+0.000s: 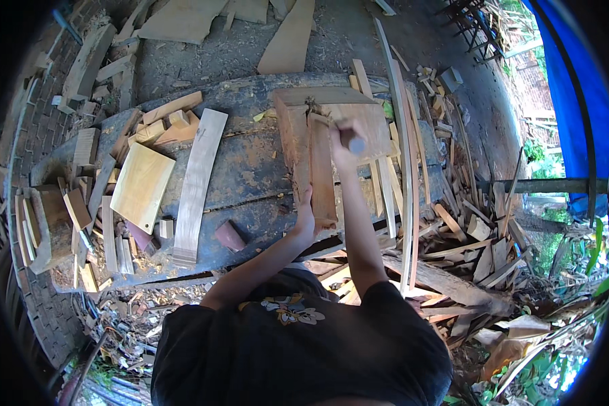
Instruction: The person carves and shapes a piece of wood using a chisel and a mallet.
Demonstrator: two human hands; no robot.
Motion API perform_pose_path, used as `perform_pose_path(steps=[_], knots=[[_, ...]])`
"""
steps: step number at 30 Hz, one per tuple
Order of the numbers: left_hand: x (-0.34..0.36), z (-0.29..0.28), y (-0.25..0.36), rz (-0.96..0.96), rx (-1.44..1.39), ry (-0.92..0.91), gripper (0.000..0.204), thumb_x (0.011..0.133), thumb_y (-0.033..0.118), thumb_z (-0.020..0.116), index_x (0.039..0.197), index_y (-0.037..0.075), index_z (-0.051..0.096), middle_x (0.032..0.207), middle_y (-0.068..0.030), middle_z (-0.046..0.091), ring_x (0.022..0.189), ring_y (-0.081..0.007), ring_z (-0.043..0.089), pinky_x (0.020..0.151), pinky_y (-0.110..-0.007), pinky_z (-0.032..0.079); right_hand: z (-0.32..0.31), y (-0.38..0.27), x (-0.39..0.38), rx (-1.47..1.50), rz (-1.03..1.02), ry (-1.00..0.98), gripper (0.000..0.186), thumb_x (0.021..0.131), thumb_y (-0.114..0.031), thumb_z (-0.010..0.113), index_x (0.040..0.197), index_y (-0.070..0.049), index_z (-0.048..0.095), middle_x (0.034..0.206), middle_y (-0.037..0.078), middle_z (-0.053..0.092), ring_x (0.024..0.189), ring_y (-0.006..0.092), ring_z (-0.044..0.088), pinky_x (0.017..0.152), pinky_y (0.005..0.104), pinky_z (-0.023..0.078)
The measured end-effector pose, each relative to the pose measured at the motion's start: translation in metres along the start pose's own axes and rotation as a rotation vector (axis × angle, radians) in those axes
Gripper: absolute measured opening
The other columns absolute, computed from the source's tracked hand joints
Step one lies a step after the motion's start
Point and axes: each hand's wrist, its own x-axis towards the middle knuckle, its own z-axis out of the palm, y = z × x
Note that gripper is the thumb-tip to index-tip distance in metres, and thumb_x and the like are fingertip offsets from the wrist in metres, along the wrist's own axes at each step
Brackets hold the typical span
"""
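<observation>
My left hand grips the near end of a long brown wooden piece, its thumb pointing up along the side. The piece runs away from me and meets a thick wooden block on the worktable. My right hand, smeared by motion, is closed round a short cylindrical tool with a round grey end; its exact kind is unclear. The tool is over the right side of the wooden piece, in front of a pale flat wooden face.
The worn dark worktable bears a long grey-brown plank, a pale square board, a rolled reddish-brown sheet and several offcuts. Long strips stick out past its right side. Scrap wood is heaped at the lower right.
</observation>
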Motion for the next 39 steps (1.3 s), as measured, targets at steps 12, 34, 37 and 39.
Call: perform_pose_path(steps=[12, 34, 37, 39], knots=[[-0.003, -0.001, 0.0, 0.034, 0.064, 0.062, 0.064, 0.08, 0.066, 0.037, 0.111, 0.01, 0.044, 0.085, -0.0076, 0.054, 0.071, -0.0228, 0.057, 0.052, -0.038, 0.046, 0.01, 0.005, 0.007, 0.117, -0.026, -0.026, 0.017, 0.071, 0.009, 0.059, 0.069, -0.002, 0.046, 0.067, 0.002, 0.051, 0.064, 0.0085, 0.047, 0.058, 0.0214, 0.037], [-0.008, 0.007, 0.011, 0.012, 0.009, 0.036, 0.057, 0.09, 0.055, 0.027, 0.127, 0.012, 0.037, 0.112, -0.0096, 0.051, 0.097, -0.0255, 0.054, 0.08, -0.043, 0.047, 0.009, -0.045, -0.023, 0.049, -0.062, -0.099, 0.019, 0.067, 0.005, 0.061, 0.065, -0.003, 0.045, 0.06, 0.001, 0.046, 0.055, 0.0078, 0.045, 0.051, 0.0215, 0.036], [0.003, -0.006, -0.001, 0.095, -0.02, -0.017, 0.052, 0.092, 0.051, 0.026, 0.126, 0.013, 0.038, 0.112, -0.0076, 0.051, 0.099, -0.0212, 0.053, 0.084, -0.039, 0.044, -0.024, -0.12, -0.069, 0.082, -0.197, -0.198, 0.016, 0.072, 0.004, 0.058, 0.071, -0.003, 0.045, 0.061, 0.004, 0.046, 0.058, 0.0157, 0.047, 0.058, 0.0284, 0.04], [-0.003, -0.005, 0.002, 0.138, -0.034, 0.019, 0.048, 0.094, 0.046, 0.024, 0.125, 0.012, 0.039, 0.113, -0.0053, 0.052, 0.101, -0.0176, 0.052, 0.086, -0.036, 0.043, -0.04, -0.151, -0.081, 0.174, -0.261, -0.234, 0.015, 0.074, 0.0, 0.058, 0.072, -0.004, 0.044, 0.061, 0.005, 0.046, 0.058, 0.0186, 0.047, 0.057, 0.032, 0.04]])
